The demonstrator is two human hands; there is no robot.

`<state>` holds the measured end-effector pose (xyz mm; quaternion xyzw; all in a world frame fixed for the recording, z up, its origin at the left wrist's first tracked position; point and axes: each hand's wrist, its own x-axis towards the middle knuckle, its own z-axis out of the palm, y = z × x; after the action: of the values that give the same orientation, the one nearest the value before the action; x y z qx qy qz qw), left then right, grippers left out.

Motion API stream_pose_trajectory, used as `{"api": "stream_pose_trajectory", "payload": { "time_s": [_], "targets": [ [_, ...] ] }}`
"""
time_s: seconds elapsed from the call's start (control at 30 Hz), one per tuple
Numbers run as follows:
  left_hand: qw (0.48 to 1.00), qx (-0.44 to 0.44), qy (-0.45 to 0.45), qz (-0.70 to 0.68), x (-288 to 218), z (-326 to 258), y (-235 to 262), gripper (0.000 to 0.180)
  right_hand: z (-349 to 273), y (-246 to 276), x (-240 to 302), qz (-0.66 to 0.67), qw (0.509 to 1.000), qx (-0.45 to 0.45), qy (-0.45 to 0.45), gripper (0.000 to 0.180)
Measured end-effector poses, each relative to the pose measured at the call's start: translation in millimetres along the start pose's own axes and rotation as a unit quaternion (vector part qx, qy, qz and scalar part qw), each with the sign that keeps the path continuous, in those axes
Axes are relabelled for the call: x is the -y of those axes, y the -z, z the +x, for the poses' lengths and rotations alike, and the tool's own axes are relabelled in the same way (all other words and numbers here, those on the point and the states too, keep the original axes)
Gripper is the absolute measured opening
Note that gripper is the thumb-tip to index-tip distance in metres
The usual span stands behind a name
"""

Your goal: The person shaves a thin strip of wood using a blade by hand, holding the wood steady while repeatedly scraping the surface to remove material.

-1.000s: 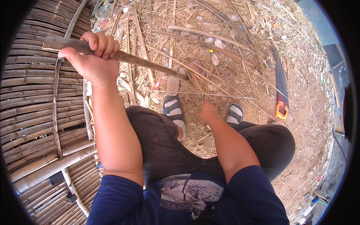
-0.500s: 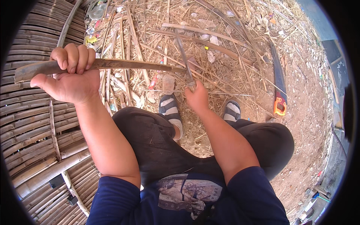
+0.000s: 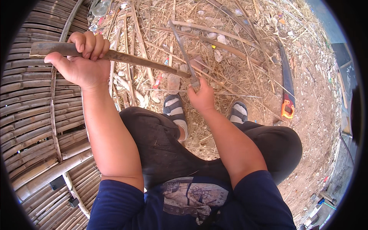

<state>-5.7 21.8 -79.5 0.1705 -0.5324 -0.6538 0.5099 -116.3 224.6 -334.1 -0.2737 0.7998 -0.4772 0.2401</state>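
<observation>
My left hand is wrapped round the thick end of a split bamboo strip, its thumb stretched out below. The strip slants down to the right, and its thinner end reaches the base of a long, narrow knife blade; whether they touch I cannot tell. In my right hand is the knife's handle, gripped in a fist, with the blade pointing away and a little left. Just under the strip's thin end a block-like stone rests on the ground by my left foot.
A handsaw with an orange handle lies on the ground at the right. Bamboo strips, straw and bits of litter cover the ground ahead. A slatted bamboo wall runs along the left. My sandalled feet stand apart below my hands.
My left hand has shifted up and to the right, raising the strip's thick end so that it now slopes. The knife's tip has swung left and away.
</observation>
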Motion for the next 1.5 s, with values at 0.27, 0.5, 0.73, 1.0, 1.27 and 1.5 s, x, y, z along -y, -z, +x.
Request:
{"api": "stream_pose_trajectory", "payload": {
  "time_s": [0.27, 0.5, 0.73, 1.0, 1.27, 1.5],
  "targets": [
    [0.999, -0.033, -0.007, 0.012, 1.6, 2.4, 4.5, 0.082, -13.4, -6.1, -17.5, -0.167, 0.970, 0.156, -0.079, 0.040],
    [0.999, -0.032, -0.006, 0.004, 1.2, 5.7, 16.2, 0.083, -4.9, 2.8, 13.0, -0.086, 0.989, 0.111, -0.036, 0.037],
    [1.000, -0.009, 0.003, 0.005, 1.7, 3.6, 4.2, 0.083, -9.9, -0.9, 17.5, -0.063, 0.994, 0.061, 0.063, 0.035],
    [0.999, -0.032, 0.001, -0.004, 1.4, 2.7, 13.7, 0.082, -11.7, -3.8, -5.5, -0.136, 0.976, 0.157, -0.068, 0.036],
    [1.000, 0.008, 0.002, 0.002, 2.9, 2.9, 8.8, 0.082, -1.5, 11.8, 64.8, 0.038, 0.997, 0.036, 0.064, 0.037],
    [0.999, 0.033, 0.004, -0.001, 3.8, -0.5, 3.8, 0.082, -10.7, -9.6, -27.7, -0.165, 0.971, 0.149, -0.092, 0.045]
  ]
}}
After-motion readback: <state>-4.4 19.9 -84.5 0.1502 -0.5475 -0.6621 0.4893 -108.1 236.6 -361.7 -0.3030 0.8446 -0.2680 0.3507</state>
